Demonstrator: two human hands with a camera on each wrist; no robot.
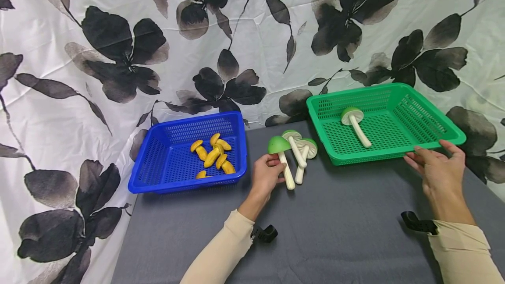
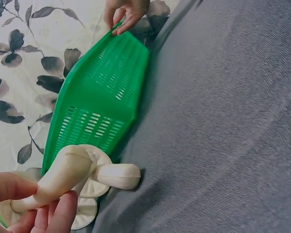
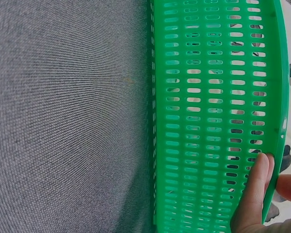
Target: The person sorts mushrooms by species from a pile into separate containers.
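My left hand point(image 1: 266, 175) pinches the white stem of a green-capped toy mushroom point(image 1: 278, 145) between thumb and fingers. Two more green-capped mushrooms point(image 1: 307, 147) lie crossed on the cloth just right of it. In the left wrist view the held mushroom's pale stem point(image 2: 70, 167) points toward the camera. My right hand point(image 1: 443, 172) grips the near right rim of a green perforated basket point(image 1: 410, 127), thumb over the edge and fingers against the outer wall point(image 3: 203, 116). One green-capped mushroom point(image 1: 358, 127) lies inside that basket.
A blue perforated basket point(image 1: 151, 161) stands left of my left hand, with several yellow mushrooms point(image 1: 213, 157) in it. Grey cloth point(image 1: 335, 222) covers the table. A white curtain with dark flowers point(image 1: 260, 43) hangs directly behind the baskets.
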